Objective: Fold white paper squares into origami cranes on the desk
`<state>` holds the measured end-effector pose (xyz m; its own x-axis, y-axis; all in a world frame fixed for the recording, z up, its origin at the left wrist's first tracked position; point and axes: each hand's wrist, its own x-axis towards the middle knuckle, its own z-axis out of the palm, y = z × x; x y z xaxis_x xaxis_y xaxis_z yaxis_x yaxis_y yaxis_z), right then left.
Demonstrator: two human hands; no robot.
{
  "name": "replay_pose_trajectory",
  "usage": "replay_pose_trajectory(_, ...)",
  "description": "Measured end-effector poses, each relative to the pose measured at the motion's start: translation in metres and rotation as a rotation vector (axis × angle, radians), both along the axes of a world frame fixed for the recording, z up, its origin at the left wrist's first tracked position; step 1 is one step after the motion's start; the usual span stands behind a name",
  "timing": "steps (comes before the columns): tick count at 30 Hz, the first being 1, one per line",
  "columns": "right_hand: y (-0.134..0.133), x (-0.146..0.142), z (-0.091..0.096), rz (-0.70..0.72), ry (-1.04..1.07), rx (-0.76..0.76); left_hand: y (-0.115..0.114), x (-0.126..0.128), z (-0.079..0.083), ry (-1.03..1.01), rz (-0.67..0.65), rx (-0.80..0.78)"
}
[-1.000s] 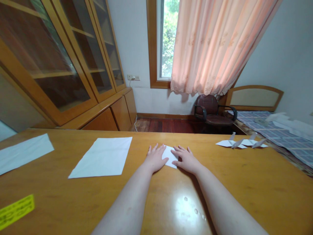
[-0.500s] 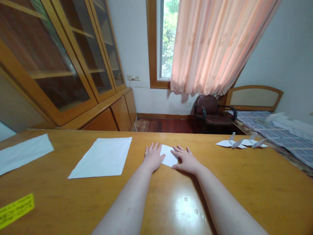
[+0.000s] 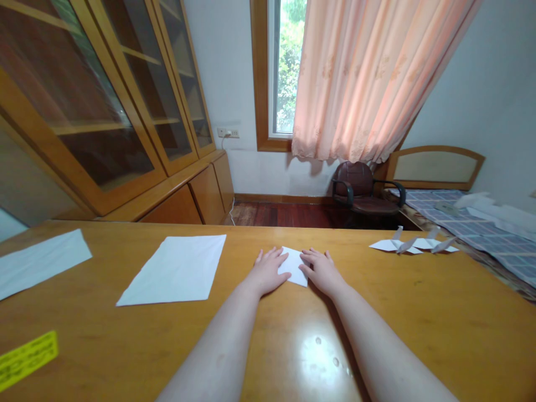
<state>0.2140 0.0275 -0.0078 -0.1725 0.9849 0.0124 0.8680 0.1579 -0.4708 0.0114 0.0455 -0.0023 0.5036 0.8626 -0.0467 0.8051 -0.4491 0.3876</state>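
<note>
A small folded piece of white paper (image 3: 295, 267) lies flat on the wooden table (image 3: 268, 340) between my two hands. My left hand (image 3: 268, 272) rests over its left edge, fingers stretched out and thumb on the paper. On the other side, my right hand (image 3: 322, 270) touches the right edge with its fingers spread and palm down. Parts of the paper's left and right edges are hidden under the fingers. Neither hand is closed around anything.
A larger white sheet (image 3: 178, 271) lies to the left, with another white sheet (image 3: 46, 261) farther left. Folded paper cranes (image 3: 412, 244) sit at the far right edge. A yellow label (image 3: 27, 360) is at the near left. Beyond the table stands a brown chair (image 3: 360, 187).
The small folded paper has shifted slightly to the right. My left hand has moved right with it, and my right hand's fingers have drawn closer together near its edge.
</note>
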Motion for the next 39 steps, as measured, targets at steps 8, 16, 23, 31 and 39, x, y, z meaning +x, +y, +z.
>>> replay_pose_trajectory(8, 0.001, 0.002, -0.002, -0.109, 0.048, 0.103, 0.001, 0.001, 0.000, -0.012, 0.056, 0.005)
replay_pose_trajectory(16, 0.002, 0.005, 0.001, -0.135, 0.089, 0.173, 0.005, 0.001, 0.003, -0.099, 0.112, 0.058)
replay_pose_trajectory(23, 0.003, 0.007, -0.003, -0.161, 0.139, 0.189, 0.000, 0.002, 0.004, -0.107, 0.042, 0.041)
replay_pose_trajectory(31, 0.003, 0.005, -0.003, -0.244, 0.270, 0.167, -0.004, 0.002, 0.007, -0.110, 0.006, 0.011)
replay_pose_trajectory(39, 0.005, 0.006, -0.005, -0.298, 0.349, 0.164, -0.006, 0.002, 0.012, -0.210, -0.069, 0.002)
